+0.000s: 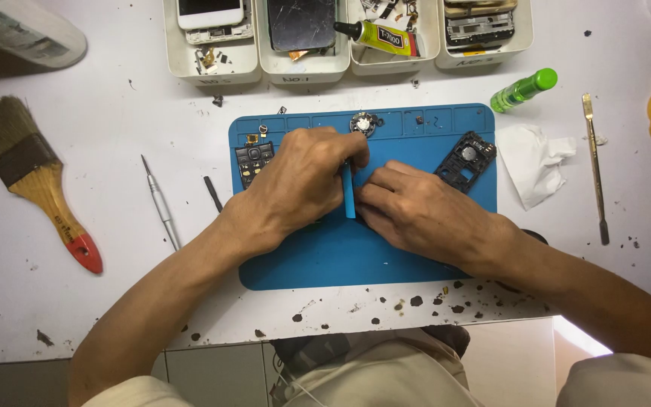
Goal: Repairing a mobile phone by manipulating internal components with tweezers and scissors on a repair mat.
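A paintbrush lay at the far left of the white table, then a small screwdriver just off the blue mat. On the mat, beside a phone keypad, the left hand was closed on a flat blue pry tool, which stood upright between both hands. The right hand pressed against it, fingers curled; whatever lay beneath was hidden. Further right sat a black phone frame, a crumpled tissue and a green bottle.
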